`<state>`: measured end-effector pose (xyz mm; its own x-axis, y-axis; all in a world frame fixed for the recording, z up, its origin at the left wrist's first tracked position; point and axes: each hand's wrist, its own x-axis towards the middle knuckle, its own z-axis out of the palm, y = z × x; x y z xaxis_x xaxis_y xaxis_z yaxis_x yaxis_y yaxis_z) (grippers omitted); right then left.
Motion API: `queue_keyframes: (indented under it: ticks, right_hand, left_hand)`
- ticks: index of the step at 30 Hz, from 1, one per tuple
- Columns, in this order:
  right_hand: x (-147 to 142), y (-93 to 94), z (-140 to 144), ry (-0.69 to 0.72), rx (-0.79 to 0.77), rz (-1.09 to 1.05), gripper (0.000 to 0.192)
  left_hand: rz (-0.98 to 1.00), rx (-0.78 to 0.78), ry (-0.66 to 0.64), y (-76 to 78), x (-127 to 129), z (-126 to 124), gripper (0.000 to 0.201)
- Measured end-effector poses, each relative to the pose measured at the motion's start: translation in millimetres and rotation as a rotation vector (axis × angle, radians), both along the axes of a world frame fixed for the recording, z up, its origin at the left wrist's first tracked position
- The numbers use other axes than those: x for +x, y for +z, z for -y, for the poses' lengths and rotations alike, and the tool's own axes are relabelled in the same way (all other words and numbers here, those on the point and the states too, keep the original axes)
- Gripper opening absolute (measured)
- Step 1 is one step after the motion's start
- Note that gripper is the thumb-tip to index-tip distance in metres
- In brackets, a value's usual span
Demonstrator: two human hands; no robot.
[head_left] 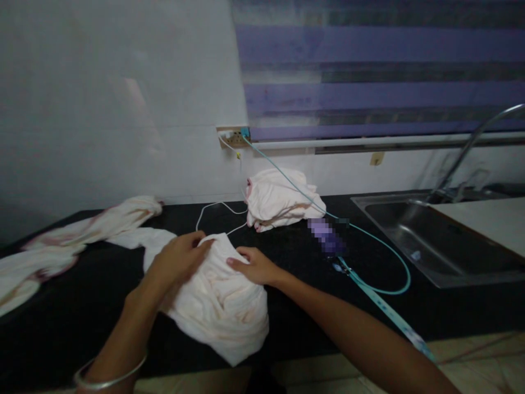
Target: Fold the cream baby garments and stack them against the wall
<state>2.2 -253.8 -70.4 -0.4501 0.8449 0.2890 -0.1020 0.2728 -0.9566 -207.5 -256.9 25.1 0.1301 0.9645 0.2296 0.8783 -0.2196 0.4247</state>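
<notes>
- Two hands, both on the same white cloth [221, 317]; it sits bunched on the black counter [303, 312], near the front edge.
- Left hand [176, 257]: fingers curled over the cloth's upper edge, gripping. Metal bangle [110, 383] on that wrist.
- Right hand [254, 265]: thumb on top of the fabric, index bent at the far edge, looks like a pinch. Other fingers hidden.
- Handling, my read: light, soft, no stiffness; sags into folds. Not fragile, not slippery. Could snag or drag on itself.
- Best hold: top edge, thumb over and fingers behind, one hand near each corner. Grabbing mid-bunch would just wad it up.
- Shape: rounded heap, deep creases, blunt point toward the front. Flap runs left behind the left hand; looks like one piece, can't confirm.
- Texture: thin matte knit by the look; weave too blurred to tell.
- Left: loose cloth [123, 216], twisted, pinkish edging.
- Behind: folded stack [279, 194], same pale fabric, soft rounded folds; thin teal cable [409, 276] crosses it.
- Right: smooth steel sink [435, 235]; flat printed strap [385, 306] on the counter before it.
</notes>
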Motion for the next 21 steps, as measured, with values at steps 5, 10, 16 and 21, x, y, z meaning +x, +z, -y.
queue_keyframes:
  ticks: [5,10,16,21]
  right_hand:
    - [2.3,8.2,-5.8,-0.153,-0.226,-0.15,0.026]
    - [25.3,22.6,-21.3,-0.353,-0.328,-0.257,0.008]
    - [54.7,20.1,-39.6,-0.47,-0.437,-0.271,0.01]
    - [65.1,20.2,-45.9,-0.422,-0.533,-0.297,0.017]
  left_hand:
    - [-0.17,0.408,0.089,18.2,56.2,12.2,0.028]
    - [-0.219,0.196,-0.011,-12.3,114.8,42.2,0.026]
    - [-0.367,0.155,-0.148,-49.4,124.1,70.3,0.045]
    - [-0.435,0.084,-0.2,-28.2,139.8,101.1,0.019]
